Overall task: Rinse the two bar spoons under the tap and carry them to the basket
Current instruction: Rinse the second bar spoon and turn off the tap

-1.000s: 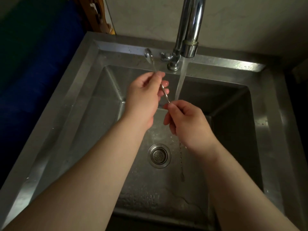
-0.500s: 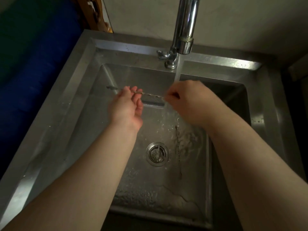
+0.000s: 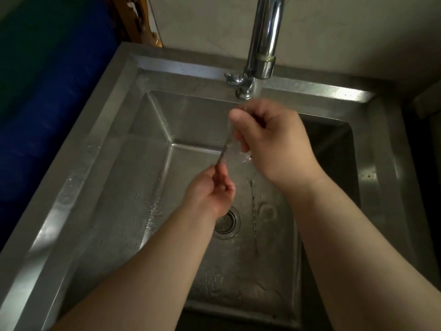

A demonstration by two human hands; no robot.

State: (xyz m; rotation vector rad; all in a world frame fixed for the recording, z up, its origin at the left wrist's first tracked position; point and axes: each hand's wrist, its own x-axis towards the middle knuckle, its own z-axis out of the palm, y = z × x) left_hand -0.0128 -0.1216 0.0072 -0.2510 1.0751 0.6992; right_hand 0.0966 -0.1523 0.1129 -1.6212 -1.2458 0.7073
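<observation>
1st bar spoon (image 3: 223,151) is gripped at both ends by left hand (image 3: 211,194) & right hand (image 3: 269,139), rinsed under tap (image 3: 262,44); 2nd spoon (image 3: 253,206), lying in sink (image 3: 95,163), is to be rinsed next.

Stainless steel sink (image 3: 100,177) fills most of the frame; basin floor is wet. Round perforated drain strainer (image 3: 225,224) sits low centre. Blue surface (image 3: 47,120) occupies the left edge. Wooden item (image 3: 139,22) at upper left. Pale wall (image 3: 346,29) spans the top.
</observation>
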